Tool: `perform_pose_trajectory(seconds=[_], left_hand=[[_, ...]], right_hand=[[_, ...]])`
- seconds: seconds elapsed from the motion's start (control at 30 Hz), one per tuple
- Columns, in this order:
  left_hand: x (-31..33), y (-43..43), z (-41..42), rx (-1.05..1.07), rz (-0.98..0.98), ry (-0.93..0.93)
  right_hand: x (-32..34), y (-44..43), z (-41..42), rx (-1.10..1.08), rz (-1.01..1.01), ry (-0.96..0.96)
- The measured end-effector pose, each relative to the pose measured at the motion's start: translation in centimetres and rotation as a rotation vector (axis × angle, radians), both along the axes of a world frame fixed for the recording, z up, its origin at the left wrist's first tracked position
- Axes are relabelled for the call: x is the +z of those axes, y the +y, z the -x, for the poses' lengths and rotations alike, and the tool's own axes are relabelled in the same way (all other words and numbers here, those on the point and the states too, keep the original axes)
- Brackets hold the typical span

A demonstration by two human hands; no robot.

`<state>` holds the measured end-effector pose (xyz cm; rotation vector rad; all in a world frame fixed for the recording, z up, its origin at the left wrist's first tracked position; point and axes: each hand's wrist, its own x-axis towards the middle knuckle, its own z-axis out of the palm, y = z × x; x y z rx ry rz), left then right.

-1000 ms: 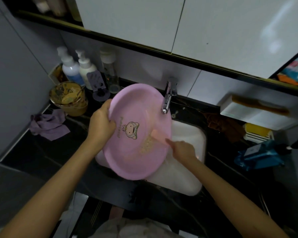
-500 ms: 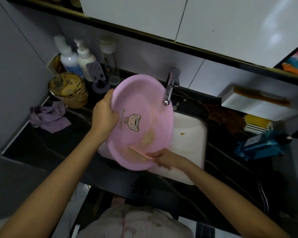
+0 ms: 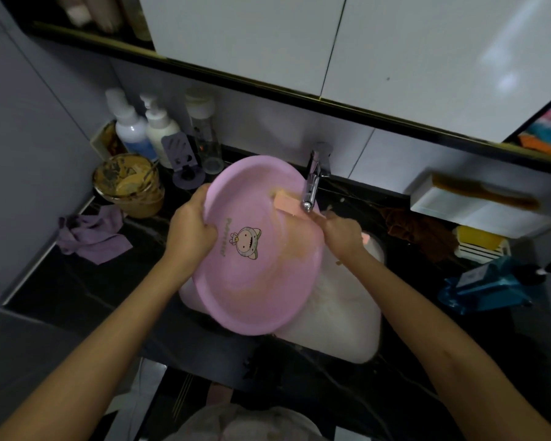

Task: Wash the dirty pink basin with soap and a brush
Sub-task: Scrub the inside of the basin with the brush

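The pink basin (image 3: 252, 281), with a cartoon figure printed inside, is tilted up over the white sink (image 3: 341, 323). My left hand (image 3: 190, 229) grips its left rim. My right hand (image 3: 342, 232) holds the handle of a pink brush (image 3: 287, 203) at the basin's right rim. The brush head lies against the upper inside wall, just under the faucet spout. Brownish smears streak the basin's right inner side.
A chrome faucet (image 3: 312, 183) stands behind the basin. Bottles (image 3: 147, 132) and a dirty brown jar (image 3: 129, 184) crowd the back left of the black counter, beside a purple cloth (image 3: 91, 235). A white box (image 3: 468, 210), yellow soap (image 3: 477, 241) and a blue object (image 3: 487, 286) sit right.
The brush has swept from the basin's lower inside up to its upper wall near the faucet. My right hand rose with it. The left hand kept its grip on the rim.
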<state>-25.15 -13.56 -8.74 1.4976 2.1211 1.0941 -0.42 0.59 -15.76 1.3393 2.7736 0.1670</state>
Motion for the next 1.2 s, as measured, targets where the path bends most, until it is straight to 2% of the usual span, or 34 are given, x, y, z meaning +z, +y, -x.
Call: perform_pose_trajectory(seconds=[0.03,0.1,0.27,0.33,0.43,0.53,0.63,0.77,0.9,1.0,1.07,1.13,1.2], left_hand=[[-0.1,0.0,0.1,0.002,-0.001,-0.002],[-0.3,0.1,0.2,0.006,0.006,-0.002],[-0.9,-0.2,0.5,0.037,0.030,-0.007],[-1.2,-1.6,0.2,0.112,0.056,-0.069],[-2.7,-5.7,-1.7,0.216,0.117,-0.266],[-4.9,-9.7,-4.7,0.175,0.112,-0.424],[-4.4,-9.9,-5.2,0.154,0.041,-0.415],[-1.0,-6.3,-0.9,0.039,0.090,-0.311],[1.1,-1.6,2.5,-0.058,0.197,-0.174],[1.5,1.4,2.8,-0.088,0.351,-0.106],[1.7,2.9,2.4,-0.113,0.431,-0.046],[1.9,4.1,1.9,-0.143,0.489,-0.005],[2.3,4.9,1.3,-0.167,0.535,0.038]], right_hand=[[-0.1,-0.7,-0.6,-0.021,0.093,-0.055],[-1.5,-3.0,-2.0,-0.124,0.428,-0.168],[-4.9,-9.2,-1.3,-0.239,0.895,0.062],[-5.6,-10.4,-0.8,-0.248,0.966,0.097],[-5.5,-11.8,-0.7,-0.289,1.000,0.156],[-4.8,-12.7,-0.2,-0.308,1.055,0.240],[-3.9,-13.2,0.1,-0.288,1.102,0.285],[-1.8,-14.0,0.1,-0.233,1.343,0.264],[-1.5,-13.0,-0.2,-0.256,1.288,0.167],[-2.1,-10.3,-1.0,-0.391,1.170,0.122],[-2.5,-7.8,-1.9,-0.483,0.956,0.100],[-2.7,-5.2,-2.5,-0.441,0.678,-0.002],[-1.8,-3.0,-1.8,-0.356,0.500,-0.056]])
